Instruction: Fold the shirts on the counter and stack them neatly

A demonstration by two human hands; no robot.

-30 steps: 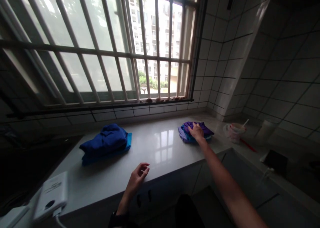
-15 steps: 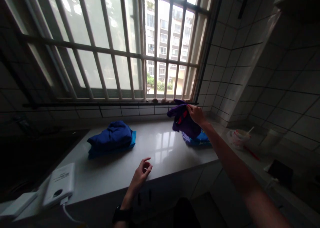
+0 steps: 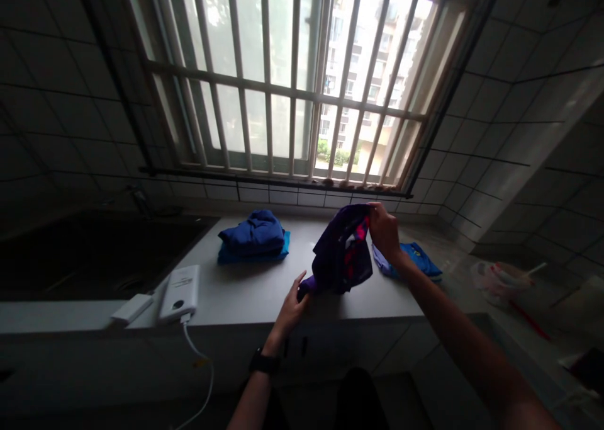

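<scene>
A dark purple garment (image 3: pixel 337 254) with red and pink patches hangs between my two hands over the white counter. My right hand (image 3: pixel 383 230) pinches its upper edge. Lower down, the fingers of my left hand (image 3: pixel 291 310) close on a purple corner, near the counter's front edge; a dark band is on that wrist. The garment is bunched and partly folded, so its exact kind is unclear. Behind my right forearm lies a folded blue and lilac pile of clothes (image 3: pixel 419 260). To the left sits another stack of folded blue clothes (image 3: pixel 259 238).
A white power bank (image 3: pixel 182 291) with a cable lies at the counter's left, beside a small white box (image 3: pixel 132 308). Farther left is a dark sink (image 3: pixel 94 254). At the right stands a plastic bag or tub (image 3: pixel 503 282) with a stick in it. A barred window is ahead.
My right hand has brought the purple garment away from the right pile, toward the middle. My left hand has reached up and taken hold of its corner. The view has turned left.
</scene>
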